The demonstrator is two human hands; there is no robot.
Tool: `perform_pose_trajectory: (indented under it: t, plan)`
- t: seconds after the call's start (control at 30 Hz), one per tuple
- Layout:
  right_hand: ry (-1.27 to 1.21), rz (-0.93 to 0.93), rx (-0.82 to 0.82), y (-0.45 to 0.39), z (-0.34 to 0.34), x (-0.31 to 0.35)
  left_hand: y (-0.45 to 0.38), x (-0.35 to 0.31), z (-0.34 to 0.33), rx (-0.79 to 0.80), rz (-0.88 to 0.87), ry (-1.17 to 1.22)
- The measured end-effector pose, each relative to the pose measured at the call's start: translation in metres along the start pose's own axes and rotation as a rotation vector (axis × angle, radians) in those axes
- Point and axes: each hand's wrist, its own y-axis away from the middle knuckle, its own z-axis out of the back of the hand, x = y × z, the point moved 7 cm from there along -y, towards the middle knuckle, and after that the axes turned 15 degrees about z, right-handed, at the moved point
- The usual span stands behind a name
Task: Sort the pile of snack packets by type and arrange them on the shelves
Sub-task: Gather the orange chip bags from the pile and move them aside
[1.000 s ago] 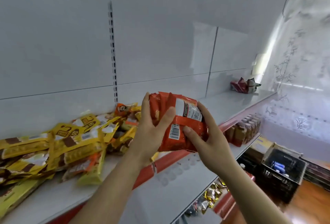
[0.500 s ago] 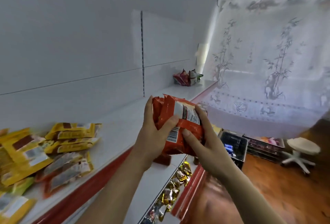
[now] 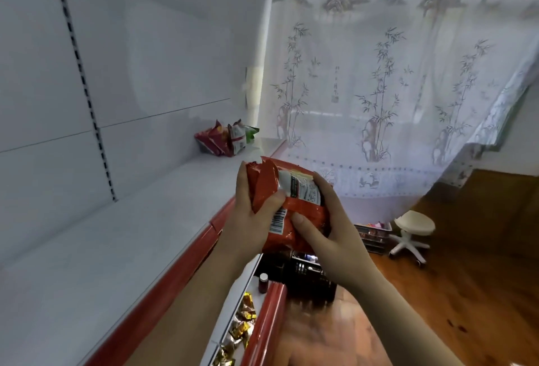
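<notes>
A person's left hand and right hand together gripped a bundle of orange snack packets, fingers and thumbs curled round its sides, above the red front edge of the top shelf. The bundle was held in the air, not yet set down, just short of a small cluster of red and green packets lying at the far end of the same shelf against the white back panel. By the look of it, the sorting was only partly done: one small group stood placed, and the bundle in hand seemed headed for a spot of its own. The packets were glossy, crinkled film with a white label and a barcode; the shelf was smooth, flat and pale. A lower shelf held gold-wrapped sweets.
</notes>
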Motion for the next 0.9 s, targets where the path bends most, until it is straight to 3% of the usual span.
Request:
perform_pose_trajectory:
  t: [0.13, 0.4, 0.73, 0.9]
  plan:
    - [0.015, -0.005, 0.003, -0.047, 0.018, -0.063, -0.071, -0.002, -0.025, -0.042, -0.006, -0.069]
    - [-0.052, 0.111, 0.112, -0.170, 0.029, -0.169, -0.187, -0.020, -0.041, -0.282, -0.059, -0.067]
    - [-0.141, 0.251, 0.389, -0.292, -0.088, -0.244, -0.291, -0.009, 0.055, -0.639, 0.086, -0.186]
    - [-0.090, 0.316, 0.484, -0.331, -0.147, -0.277, -0.333, 0.002, 0.102, -0.721, 0.199, -0.203]
